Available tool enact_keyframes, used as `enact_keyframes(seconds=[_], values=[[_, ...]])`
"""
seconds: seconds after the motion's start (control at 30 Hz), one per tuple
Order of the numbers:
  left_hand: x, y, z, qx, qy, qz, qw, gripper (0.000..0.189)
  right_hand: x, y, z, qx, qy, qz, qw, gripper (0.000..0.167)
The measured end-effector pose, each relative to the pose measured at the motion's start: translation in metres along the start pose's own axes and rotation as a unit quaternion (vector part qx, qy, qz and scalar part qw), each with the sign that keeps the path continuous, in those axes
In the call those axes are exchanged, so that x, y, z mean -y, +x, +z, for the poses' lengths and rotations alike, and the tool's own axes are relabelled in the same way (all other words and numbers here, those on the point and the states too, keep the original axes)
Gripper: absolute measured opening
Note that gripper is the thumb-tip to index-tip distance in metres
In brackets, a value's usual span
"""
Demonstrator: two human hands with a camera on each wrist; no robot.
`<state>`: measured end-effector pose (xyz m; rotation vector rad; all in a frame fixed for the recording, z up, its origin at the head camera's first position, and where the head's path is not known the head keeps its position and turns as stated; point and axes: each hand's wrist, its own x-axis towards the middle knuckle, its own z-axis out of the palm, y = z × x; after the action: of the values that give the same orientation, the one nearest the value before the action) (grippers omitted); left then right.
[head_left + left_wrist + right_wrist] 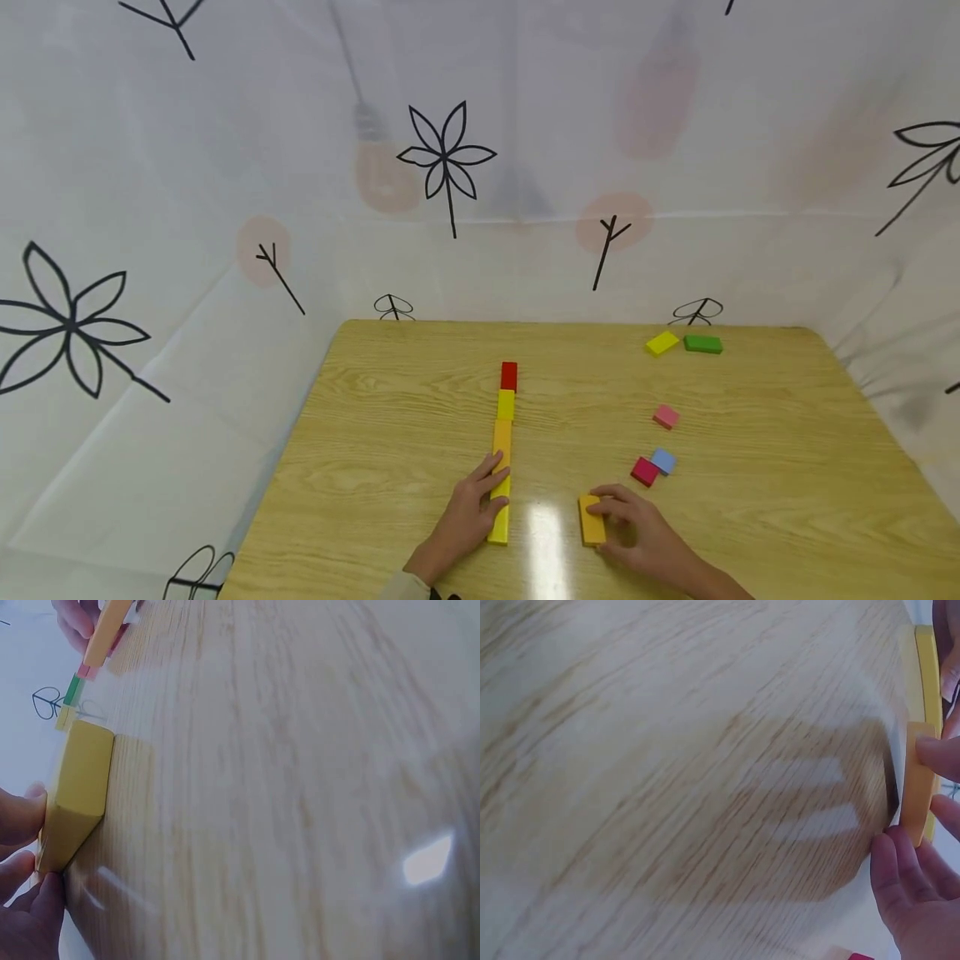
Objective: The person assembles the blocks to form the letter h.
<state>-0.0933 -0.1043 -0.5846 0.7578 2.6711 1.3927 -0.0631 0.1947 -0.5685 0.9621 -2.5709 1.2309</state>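
Observation:
A straight row of blocks runs along the table: a red block (509, 376) at the far end, a short yellow block (506, 404), an orange block (502, 437) and a long yellow block (499, 527) nearest me. My left hand (468, 512) comes from the left, its extended fingertips resting on the near part of the row. In the left wrist view, its fingers touch the side of the near yellow block (82, 772). Right of the row, my right hand (637, 529) pinches another orange block (591, 521) between thumb and fingers; the right wrist view shows this orange block (917, 784) close over the table.
Beyond my right hand, a crimson block (645, 472) and a blue block (663, 461) lie corner to corner. A pink block (666, 417) lies farther back. Near the far edge are a loose yellow block (662, 343) and a green block (703, 344). Patterned white cloth (510, 275) surrounds the wooden table (405, 392).

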Motion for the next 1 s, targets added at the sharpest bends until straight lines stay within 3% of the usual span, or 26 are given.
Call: enact_keyframes(seconds=[0.5,1.0], values=[[0.0026,-0.0004,0.0006,0.002,-0.004,-0.008,1.0,0.045,-0.0014,-0.0026,-0.0015,0.043,-0.003,0.003,0.9991,0.05],[0.0007,-0.0008,0.0004,0.008,-0.007,-0.016,0.9998,0.046,-0.0023,-0.0043,-0.0031,0.041,0.01,-0.002,0.9991,0.05]])
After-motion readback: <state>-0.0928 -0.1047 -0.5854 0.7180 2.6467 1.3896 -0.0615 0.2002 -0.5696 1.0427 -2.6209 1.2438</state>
